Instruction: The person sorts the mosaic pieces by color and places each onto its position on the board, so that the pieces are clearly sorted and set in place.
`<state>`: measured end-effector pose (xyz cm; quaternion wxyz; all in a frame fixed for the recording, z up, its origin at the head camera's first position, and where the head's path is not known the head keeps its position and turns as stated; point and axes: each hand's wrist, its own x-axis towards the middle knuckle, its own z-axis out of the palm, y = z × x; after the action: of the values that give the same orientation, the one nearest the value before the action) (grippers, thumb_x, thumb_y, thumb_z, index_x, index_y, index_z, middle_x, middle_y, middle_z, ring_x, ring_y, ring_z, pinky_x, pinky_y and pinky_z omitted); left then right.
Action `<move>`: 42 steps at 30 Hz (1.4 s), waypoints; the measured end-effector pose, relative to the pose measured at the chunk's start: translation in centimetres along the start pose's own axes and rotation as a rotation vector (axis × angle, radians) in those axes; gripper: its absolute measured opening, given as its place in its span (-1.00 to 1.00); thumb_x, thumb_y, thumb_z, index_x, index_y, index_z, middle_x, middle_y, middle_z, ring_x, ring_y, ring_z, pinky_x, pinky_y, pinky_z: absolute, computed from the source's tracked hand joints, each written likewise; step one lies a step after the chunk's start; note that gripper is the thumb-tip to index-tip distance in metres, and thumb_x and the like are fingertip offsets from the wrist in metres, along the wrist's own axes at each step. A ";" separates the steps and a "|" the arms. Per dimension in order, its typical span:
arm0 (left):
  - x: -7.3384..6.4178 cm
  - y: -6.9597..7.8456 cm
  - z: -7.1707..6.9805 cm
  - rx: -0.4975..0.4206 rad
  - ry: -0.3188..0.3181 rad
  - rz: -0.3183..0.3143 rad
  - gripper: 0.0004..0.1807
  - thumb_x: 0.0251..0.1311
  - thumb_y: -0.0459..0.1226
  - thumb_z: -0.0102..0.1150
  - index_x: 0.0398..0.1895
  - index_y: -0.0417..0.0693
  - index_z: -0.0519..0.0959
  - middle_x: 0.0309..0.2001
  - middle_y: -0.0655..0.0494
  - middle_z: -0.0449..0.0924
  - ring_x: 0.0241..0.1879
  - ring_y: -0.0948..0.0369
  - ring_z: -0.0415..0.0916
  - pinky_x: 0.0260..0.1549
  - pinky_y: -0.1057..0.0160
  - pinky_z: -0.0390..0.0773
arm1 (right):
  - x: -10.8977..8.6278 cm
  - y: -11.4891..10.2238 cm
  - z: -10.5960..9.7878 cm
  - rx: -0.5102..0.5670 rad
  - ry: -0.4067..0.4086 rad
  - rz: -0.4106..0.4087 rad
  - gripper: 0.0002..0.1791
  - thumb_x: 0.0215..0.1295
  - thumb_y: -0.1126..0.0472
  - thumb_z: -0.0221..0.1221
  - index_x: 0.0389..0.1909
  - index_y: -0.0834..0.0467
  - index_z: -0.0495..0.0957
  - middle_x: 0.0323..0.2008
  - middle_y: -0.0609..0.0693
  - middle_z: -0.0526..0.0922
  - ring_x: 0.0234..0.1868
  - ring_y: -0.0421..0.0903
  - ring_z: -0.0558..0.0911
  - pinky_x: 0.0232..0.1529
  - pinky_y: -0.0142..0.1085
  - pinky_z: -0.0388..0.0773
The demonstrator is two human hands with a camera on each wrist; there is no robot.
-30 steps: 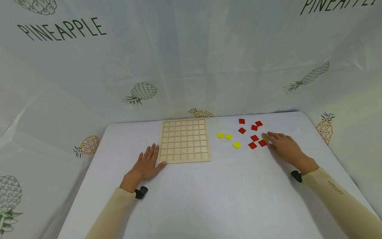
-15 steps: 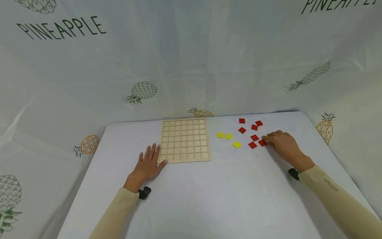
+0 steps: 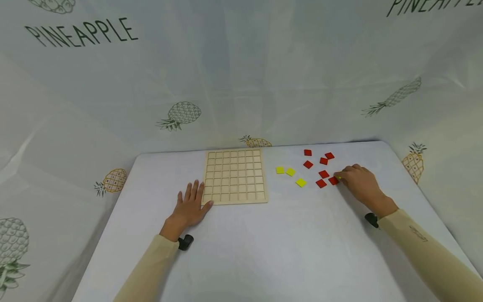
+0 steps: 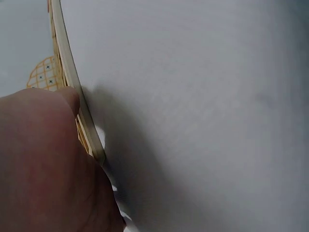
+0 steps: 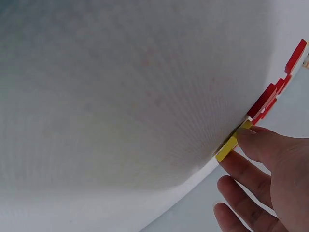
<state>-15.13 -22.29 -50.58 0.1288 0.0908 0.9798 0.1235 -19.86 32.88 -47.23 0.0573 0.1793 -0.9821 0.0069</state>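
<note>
Right fingers (image 5: 248, 174) pinch a yellow tile (image 5: 229, 147) between tips — left fingers (image 3: 194, 193) lie straight.

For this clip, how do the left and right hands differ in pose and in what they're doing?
The left hand lies with its fingers straight and spread; the right hand has its thumb and index finger closed in a pinch.
The left hand rests at a corner of the wooden board; the right hand holds a yellow tile beside red tiles.
Both are bare and come out of beige sleeves.
</note>
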 end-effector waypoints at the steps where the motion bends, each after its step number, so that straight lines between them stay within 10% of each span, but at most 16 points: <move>1: 0.0 0.0 0.0 -0.003 0.008 0.002 -0.08 0.64 0.14 -0.19 0.72 -0.28 -0.20 0.71 -0.30 -0.37 0.68 -0.29 -0.39 0.52 -0.48 -0.24 | 0.0 0.0 -0.1 0.007 0.007 -0.001 -0.66 0.19 0.44 0.47 0.01 0.29 0.78 -0.09 0.33 0.77 -0.04 0.32 0.64 0.04 0.21 0.67; 32: -0.5 0.2 -0.3 -0.002 -0.014 -0.022 -0.08 0.64 0.13 -0.18 0.72 -0.25 -0.22 0.72 -0.27 -0.41 0.68 -0.25 -0.43 0.54 -0.43 -0.29 | 4.6 -8.0 -2.7 0.192 0.267 -0.312 -0.59 0.12 0.56 0.46 0.01 0.25 0.79 -0.14 0.17 0.78 -0.09 0.19 0.71 -0.16 0.00 0.73; 42: -0.2 0.4 -0.7 -0.017 -0.022 -0.029 -0.08 0.64 0.13 -0.17 0.72 -0.25 -0.21 0.72 -0.26 -0.40 0.69 -0.24 -0.43 0.55 -0.42 -0.31 | 7.3 -12.6 -2.7 0.197 0.188 -0.370 -0.59 0.16 0.47 0.49 0.06 0.19 0.80 -0.09 0.14 0.78 0.02 0.16 0.70 -0.01 -0.03 0.72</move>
<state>-15.02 -22.07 -49.79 0.1421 0.0770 0.9784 0.1290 -21.92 18.65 -43.79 0.1312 0.3596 -0.9174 0.1088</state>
